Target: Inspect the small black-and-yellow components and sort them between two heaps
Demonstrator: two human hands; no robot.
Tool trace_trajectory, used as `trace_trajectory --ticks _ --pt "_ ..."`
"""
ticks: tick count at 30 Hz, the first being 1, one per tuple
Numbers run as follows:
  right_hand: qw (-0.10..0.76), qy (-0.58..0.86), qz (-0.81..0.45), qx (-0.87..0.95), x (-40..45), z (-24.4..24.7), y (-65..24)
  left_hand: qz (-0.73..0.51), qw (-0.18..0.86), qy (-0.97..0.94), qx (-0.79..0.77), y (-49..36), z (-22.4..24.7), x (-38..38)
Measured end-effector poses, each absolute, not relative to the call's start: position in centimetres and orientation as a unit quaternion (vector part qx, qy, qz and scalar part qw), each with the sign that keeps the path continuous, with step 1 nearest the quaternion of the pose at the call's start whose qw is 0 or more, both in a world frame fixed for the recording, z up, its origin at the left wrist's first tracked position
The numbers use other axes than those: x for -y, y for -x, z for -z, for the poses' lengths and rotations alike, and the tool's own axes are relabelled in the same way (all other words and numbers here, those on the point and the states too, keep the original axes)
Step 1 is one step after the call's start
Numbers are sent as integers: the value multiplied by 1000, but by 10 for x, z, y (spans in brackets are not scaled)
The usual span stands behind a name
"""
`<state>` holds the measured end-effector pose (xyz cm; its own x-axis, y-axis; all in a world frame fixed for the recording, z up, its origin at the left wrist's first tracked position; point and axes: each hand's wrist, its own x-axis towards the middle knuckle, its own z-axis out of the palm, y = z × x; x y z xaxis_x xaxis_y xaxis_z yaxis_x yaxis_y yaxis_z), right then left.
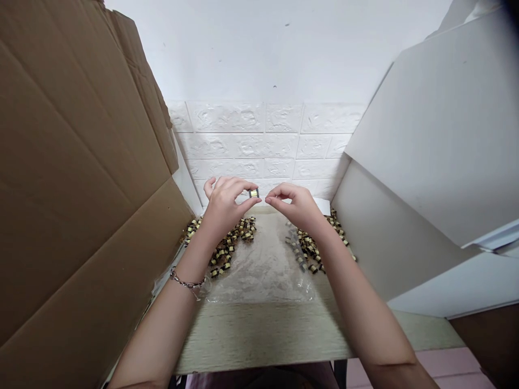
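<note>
Raised over the table, my left hand (227, 202) pinches a small transformer (253, 193) between thumb and forefinger. The piece has a black frame with a yellow-wrapped middle. Just to its right, my right hand (292, 202) has thumb and forefinger pressed together, their tips close to the piece but apart from it. Whatever is in that pinch, perhaps nothing, is too small to make out. Below lies a clear plastic bag (263, 270), flat on the table. A pile of similar transformers (225, 253) is under my left hand, and another pile (310, 249) sits under my right forearm.
A tall brown cardboard sheet (81, 162) walls off the left side. On the right stand white panels (438, 135). The white brick-patterned wall (243, 143) closes the back. The wooden table's front edge (263, 346) runs below my forearms.
</note>
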<state>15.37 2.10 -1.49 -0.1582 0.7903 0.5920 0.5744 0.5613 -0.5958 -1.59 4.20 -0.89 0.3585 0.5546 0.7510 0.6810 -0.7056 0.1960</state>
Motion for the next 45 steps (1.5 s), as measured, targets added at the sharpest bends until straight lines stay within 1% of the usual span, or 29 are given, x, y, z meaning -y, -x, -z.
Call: trace_trajectory --ticks 7,13,18,24,30,39,45 --pt "469 441 -134 753 -17 12 -151 423 85 821 375 16 10 -44" --pt "445 464 -153 751 -14 10 -156 408 93 826 377 16 11 -44" --pt "475 464 -134 735 -16 11 -160 373 115 841 375 15 12 -42" --pt "419 473 -159 758 -22 15 -161 333 138 859 364 12 16 -43" --pt "395 487 -191 755 -23 16 -162 329 144 863 355 11 18 -43" --pt "384 493 -226 748 -25 18 -163 331 129 862 362 11 17 -44" --pt "381 460 -268 756 -27 19 -166 344 82 865 357 12 15 -43"
